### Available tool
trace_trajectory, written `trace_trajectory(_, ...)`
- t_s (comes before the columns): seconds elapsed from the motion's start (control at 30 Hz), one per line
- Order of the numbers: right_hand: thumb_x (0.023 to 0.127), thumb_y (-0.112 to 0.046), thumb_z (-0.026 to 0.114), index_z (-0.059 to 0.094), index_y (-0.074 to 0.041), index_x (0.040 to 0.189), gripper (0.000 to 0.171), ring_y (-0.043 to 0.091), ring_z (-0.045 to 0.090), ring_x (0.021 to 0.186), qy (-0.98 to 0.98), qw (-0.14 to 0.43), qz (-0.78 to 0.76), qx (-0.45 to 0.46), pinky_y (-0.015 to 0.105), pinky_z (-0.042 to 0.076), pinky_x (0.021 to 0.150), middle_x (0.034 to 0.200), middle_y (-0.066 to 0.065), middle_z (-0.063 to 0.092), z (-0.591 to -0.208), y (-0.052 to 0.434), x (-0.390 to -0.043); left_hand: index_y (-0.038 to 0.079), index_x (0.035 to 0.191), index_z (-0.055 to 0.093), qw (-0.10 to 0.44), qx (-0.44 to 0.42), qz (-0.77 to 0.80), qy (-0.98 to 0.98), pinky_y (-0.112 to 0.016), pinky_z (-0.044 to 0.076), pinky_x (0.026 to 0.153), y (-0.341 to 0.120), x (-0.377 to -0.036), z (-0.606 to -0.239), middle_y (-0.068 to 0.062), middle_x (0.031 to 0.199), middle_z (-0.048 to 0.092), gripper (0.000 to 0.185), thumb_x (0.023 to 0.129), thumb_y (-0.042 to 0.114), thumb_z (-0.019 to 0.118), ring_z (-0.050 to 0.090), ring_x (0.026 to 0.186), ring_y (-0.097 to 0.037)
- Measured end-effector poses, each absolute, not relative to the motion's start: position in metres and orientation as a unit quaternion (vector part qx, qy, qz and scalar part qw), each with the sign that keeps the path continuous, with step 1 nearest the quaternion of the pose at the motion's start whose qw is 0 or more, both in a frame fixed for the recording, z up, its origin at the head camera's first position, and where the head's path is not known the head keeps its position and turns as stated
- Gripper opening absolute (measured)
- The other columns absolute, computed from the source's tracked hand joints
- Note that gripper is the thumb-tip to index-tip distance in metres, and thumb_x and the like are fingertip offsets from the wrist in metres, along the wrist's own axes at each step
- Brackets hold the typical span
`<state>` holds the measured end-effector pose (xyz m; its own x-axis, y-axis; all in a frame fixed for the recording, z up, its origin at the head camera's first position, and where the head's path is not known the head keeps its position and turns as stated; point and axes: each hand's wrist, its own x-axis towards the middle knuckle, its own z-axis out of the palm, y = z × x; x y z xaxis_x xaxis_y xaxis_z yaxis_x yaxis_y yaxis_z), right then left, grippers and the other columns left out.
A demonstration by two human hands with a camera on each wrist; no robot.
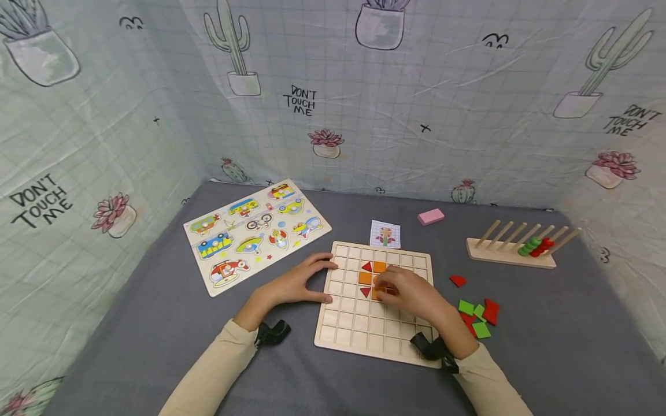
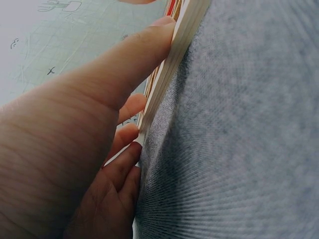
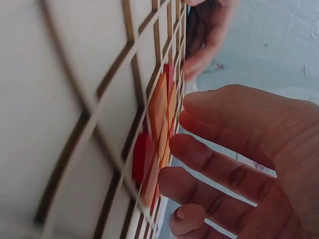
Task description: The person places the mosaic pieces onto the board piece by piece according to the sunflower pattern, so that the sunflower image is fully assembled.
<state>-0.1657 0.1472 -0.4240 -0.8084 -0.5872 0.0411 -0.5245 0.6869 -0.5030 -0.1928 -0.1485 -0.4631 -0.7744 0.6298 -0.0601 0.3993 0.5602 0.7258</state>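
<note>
A wooden grid board (image 1: 359, 323) lies flat in the head view, with orange square tiles (image 1: 365, 278) and red triangle tiles (image 1: 366, 266) near its middle. My left hand (image 1: 299, 283) rests at the board's left edge, thumb and fingers spread; in the left wrist view the thumb touches the board's side (image 2: 172, 64). Over the tiles hovers my right hand (image 1: 413, 292), hiding some of them. Its fingers (image 3: 189, 149) are loosely bent beside the orange tiles (image 3: 159, 107) in the right wrist view, and no held tile shows.
Behind the board lies a small pattern card (image 1: 385, 234). Loose red (image 1: 458, 281) and green (image 1: 481, 330) tiles lie to the right. A vehicle puzzle (image 1: 260, 263) lies at left; a pink block (image 1: 430, 217) and a peg stand (image 1: 512, 255) with green and red beads are farther back.
</note>
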Motion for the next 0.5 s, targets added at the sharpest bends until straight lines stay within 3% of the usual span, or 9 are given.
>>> trace_trajectory(0.23,0.088,-0.009,0.072,0.071,-0.008,0.093,0.005,0.011,0.051,0.070,0.913,0.052,-0.286,-0.287,0.023,0.046,0.060,0.088,-0.001,0.063,-0.426,0.176,-0.166,0.018,0.141,0.048,0.155,0.300,0.363,0.869,-0.049,0.029,0.113,-0.149,-0.193,-0.465,-0.006,0.157,0.027,0.069,0.083,0.037,0.079,0.027,0.144,-0.027)
trace_trajectory(0.5,0.088,-0.010,0.072,0.071,-0.006,0.096,0.009,0.008,0.049,0.068,0.922,0.054,-0.294,-0.244,0.023,0.046,0.057,0.089,0.000,0.063,-0.428,0.210,-0.162,0.017,0.142,0.047,0.158,0.298,0.364,0.868,-0.049,0.029,0.113,-0.148,-0.193,-0.464,-0.006,0.157,0.026,0.070,0.083,0.037,0.078,0.027,0.144,-0.027)
